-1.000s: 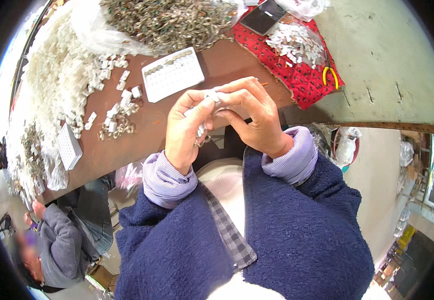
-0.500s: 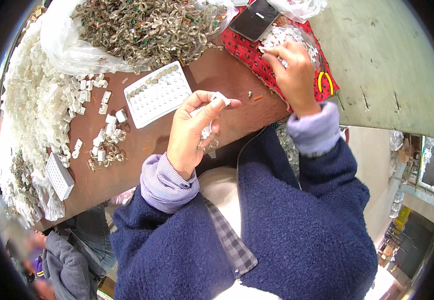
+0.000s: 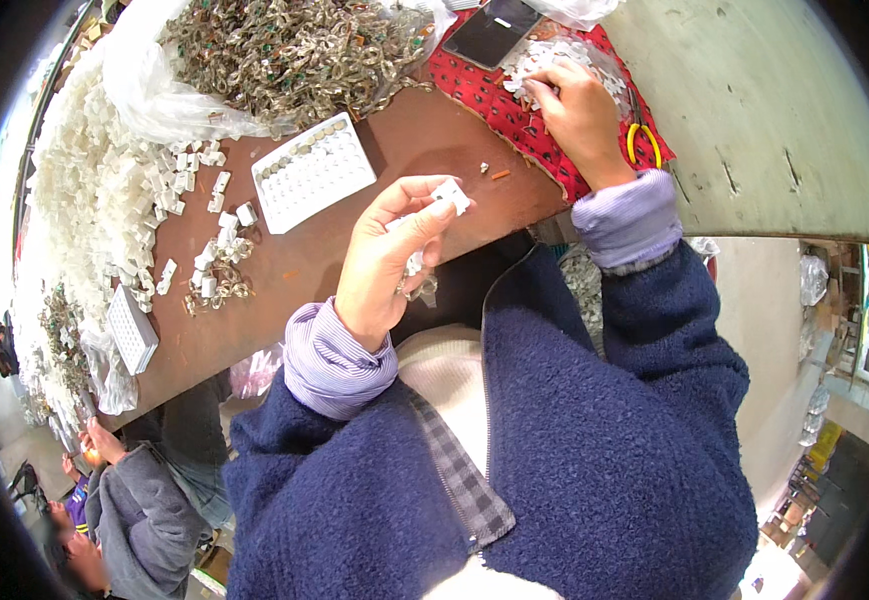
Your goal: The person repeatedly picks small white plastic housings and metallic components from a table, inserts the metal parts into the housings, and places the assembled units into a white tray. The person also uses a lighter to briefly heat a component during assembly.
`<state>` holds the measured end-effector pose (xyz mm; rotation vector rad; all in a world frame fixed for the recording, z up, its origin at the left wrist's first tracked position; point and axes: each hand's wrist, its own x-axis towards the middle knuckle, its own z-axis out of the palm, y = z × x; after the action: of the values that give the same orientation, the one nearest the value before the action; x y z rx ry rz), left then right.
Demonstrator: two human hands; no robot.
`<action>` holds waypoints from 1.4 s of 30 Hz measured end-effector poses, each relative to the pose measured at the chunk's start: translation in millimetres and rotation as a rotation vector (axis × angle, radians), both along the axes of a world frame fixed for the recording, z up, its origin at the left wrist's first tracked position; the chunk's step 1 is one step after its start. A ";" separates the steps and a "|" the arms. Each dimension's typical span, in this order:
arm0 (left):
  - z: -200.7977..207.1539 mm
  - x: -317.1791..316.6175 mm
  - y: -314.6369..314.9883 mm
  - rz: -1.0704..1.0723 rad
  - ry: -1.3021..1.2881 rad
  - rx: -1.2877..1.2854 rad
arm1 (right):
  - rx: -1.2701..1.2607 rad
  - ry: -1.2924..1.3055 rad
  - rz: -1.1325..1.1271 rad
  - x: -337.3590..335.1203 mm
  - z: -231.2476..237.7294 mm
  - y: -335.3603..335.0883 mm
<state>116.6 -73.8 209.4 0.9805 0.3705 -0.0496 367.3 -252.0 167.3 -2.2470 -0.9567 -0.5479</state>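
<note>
My left hand (image 3: 390, 262) is closed around small white plastic pieces. One white plastic housing (image 3: 450, 196) sits between the thumb and index fingertips, and more white bits with clear wire loops show below in the curled fingers. My right hand (image 3: 588, 122) reaches over a pile of small flat white pieces (image 3: 602, 68) on a red patterned cloth (image 3: 484, 100). Its thumb and index finger come together at the pile's near edge; whatever is between them is too small to make out. Yellow-handled pliers (image 3: 643, 146) lie beside that hand.
A white tray of round cells (image 3: 314, 172) lies left of centre. Far left rises a heap of white housings (image 3: 84, 170); behind is a plastic bag with a mass of looped wires (image 3: 284, 60). A dark phone (image 3: 492, 32) rests on the cloth. Another person (image 3: 144, 510) is at lower left.
The view has shifted slightly. The housing in my left fingertips is turned so more of its white face shows. My right hand stays at the white pile, its fingertips a little repositioned.
</note>
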 end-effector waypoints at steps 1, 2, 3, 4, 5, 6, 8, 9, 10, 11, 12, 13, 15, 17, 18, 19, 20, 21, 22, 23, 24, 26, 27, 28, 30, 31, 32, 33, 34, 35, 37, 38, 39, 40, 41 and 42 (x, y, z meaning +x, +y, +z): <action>0.8 -0.4 -4.5 -0.013 0.006 0.009 | -0.040 -0.047 0.009 2.8 0.2 5.8; 1.7 -1.6 -7.3 -0.024 -0.023 0.001 | -0.069 -0.118 0.030 5.5 0.8 11.9; 2.1 -1.8 -9.0 -0.040 -0.052 0.003 | -0.195 -0.134 0.005 7.8 1.4 17.7; 3.3 -4.9 -8.6 -0.034 -0.052 0.007 | -0.274 -0.115 -0.011 9.3 2.3 21.6; 4.2 -8.6 -7.0 -0.026 -0.052 0.009 | -0.340 -0.122 -0.018 9.7 2.8 23.8; 4.8 -12.1 -3.9 -0.014 -0.060 0.000 | -0.417 -0.119 -0.018 10.3 3.3 24.9; 4.7 -18.9 5.8 0.023 -0.060 0.042 | -0.328 -0.043 -0.040 8.1 3.3 16.1; 3.5 -21.4 9.3 0.041 -0.063 0.053 | -0.223 0.111 -0.023 5.9 2.7 7.2; 1.4 -22.2 11.1 0.043 -0.067 0.035 | -0.105 0.242 0.012 4.7 2.7 -2.6; -0.6 -22.3 12.5 0.042 -0.068 0.017 | -0.016 0.321 0.012 2.9 0.9 -9.7; -2.6 -21.2 13.1 0.036 -0.072 0.001 | 0.152 0.550 0.041 -0.4 -2.1 -15.0; -4.5 -19.2 12.6 0.014 -0.053 0.001 | 0.213 0.557 0.080 -5.3 -4.6 -21.5; -6.7 -15.0 9.0 -0.028 -0.012 0.001 | 0.269 0.576 0.063 -19.8 -8.8 -31.4; -6.9 -9.1 4.6 -0.059 -0.018 -0.027 | 0.227 0.495 0.033 -36.0 -8.2 -34.6; -5.7 -7.8 3.3 -0.066 -0.029 -0.024 | 0.182 0.400 0.000 -42.6 -6.2 -31.0; -4.2 -6.7 1.9 -0.068 -0.006 -0.006 | 0.141 0.296 -0.014 -49.5 -2.4 -27.2; -2.7 -5.7 0.4 -0.071 0.010 0.014 | 0.089 0.226 -0.066 -56.4 2.4 -22.2; -1.4 -4.8 -1.5 -0.065 -0.009 0.011 | 0.183 0.350 0.009 -64.8 8.1 -18.4; -0.4 -4.5 -3.7 -0.055 -0.026 0.008 | 0.263 0.370 0.128 -75.7 12.8 -13.6; 0.5 -4.8 -5.5 -0.042 -0.040 0.007 | 0.338 0.431 0.210 -88.9 16.5 -8.8; 1.2 -5.0 -7.0 -0.043 -0.064 0.009 | 0.408 0.484 0.308 -101.2 20.5 -4.9; 1.0 -4.8 -9.7 0.002 -0.127 0.018 | 0.241 0.358 0.385 -120.0 27.4 -0.8; 0.4 -4.9 -10.8 0.009 -0.156 0.020 | 0.230 0.320 0.386 -129.5 27.8 2.3; -0.1 -5.3 -10.3 0.007 -0.122 0.066 | 0.191 0.261 0.372 -137.3 27.9 2.7; -1.6 -5.5 -9.7 -0.016 -0.117 0.131 | 0.188 0.238 0.422 -144.3 26.8 -1.3; -2.3 -5.4 -9.2 -0.006 -0.088 0.115 | 0.214 0.251 0.441 -144.2 25.8 -3.5; -2.9 -5.4 -8.7 0.009 -0.136 0.054 | 0.239 0.262 0.455 -141.1 25.3 -6.0; -3.5 -5.3 -8.5 0.039 -0.148 0.001 | 0.260 0.271 0.470 -137.7 25.0 -8.9; -3.9 -5.4 -8.5 0.072 -0.161 -0.055 | 0.231 0.220 0.341 -132.1 25.8 -12.3; -4.1 -5.7 -8.2 0.062 -0.186 -0.027 | 0.202 0.165 0.215 -122.8 28.2 -15.3; -3.9 -6.9 -8.3 0.074 -0.185 0.025 | 0.085 0.143 -0.094 -102.7 36.0 -15.8; -3.7 -7.8 -8.3 0.087 -0.176 0.057 | 0.101 0.245 -0.176 -98.5 39.6 -13.5; -3.3 -9.5 -8.1 0.089 -0.214 0.114 | 0.263 0.372 -0.025 -102.4 42.7 -13.8; -3.2 -10.5 -7.7 0.099 -0.237 0.139 | 0.387 0.587 0.060 -109.2 45.5 -13.1; -3.3 -13.2 -8.0 0.117 -0.255 0.171 | 0.472 0.671 0.260 -120.7 45.8 -8.0; -3.0 -16.2 -7.3 0.133 -0.281 0.204 | 0.535 0.797 0.419 -134.1 45.8 -2.7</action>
<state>100.3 -81.1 206.5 1.1444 0.1834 0.2489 233.2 -254.7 213.1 -1.4982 -0.7039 0.2575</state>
